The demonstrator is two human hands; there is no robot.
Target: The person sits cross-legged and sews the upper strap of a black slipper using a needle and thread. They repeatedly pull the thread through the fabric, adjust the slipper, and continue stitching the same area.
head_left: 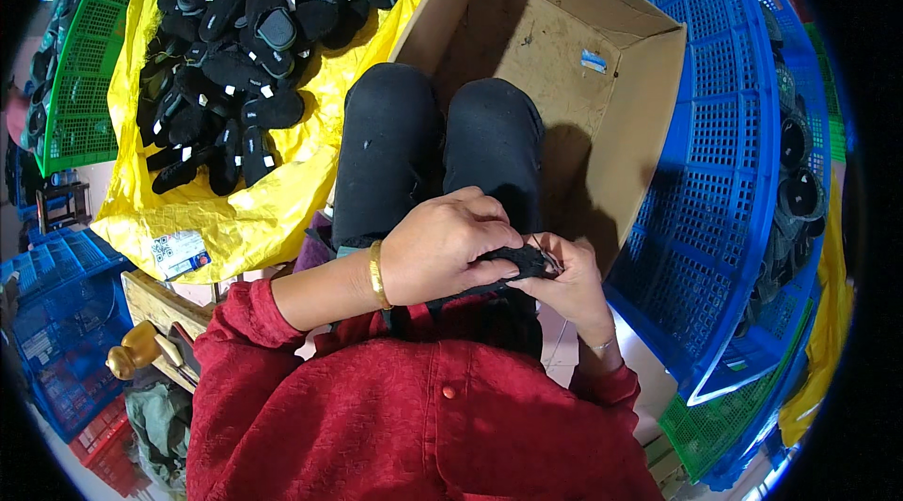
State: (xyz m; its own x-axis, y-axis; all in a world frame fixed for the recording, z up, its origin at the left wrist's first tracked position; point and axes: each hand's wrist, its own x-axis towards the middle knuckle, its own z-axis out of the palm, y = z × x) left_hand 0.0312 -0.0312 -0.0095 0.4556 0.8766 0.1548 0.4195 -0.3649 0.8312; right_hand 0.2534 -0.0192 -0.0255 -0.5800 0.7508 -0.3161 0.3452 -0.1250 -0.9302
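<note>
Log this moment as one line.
left hand: gripping black item; right hand: same item; yellow sack: holds black footwear; cardboard box: ahead right

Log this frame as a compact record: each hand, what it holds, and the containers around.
left hand: pinching a black fabric piece
right hand: gripping the same piece's right end
front left: yellow sack holding many black slipper-shaped pieces
front right: open cardboard box, small blue-and-white scrap inside
far right: blue plastic crate
far left: green plastic crate

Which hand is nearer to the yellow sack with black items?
Left. The left hand is apart from the yellow sack, to its right; the right hand is farther right.
</note>
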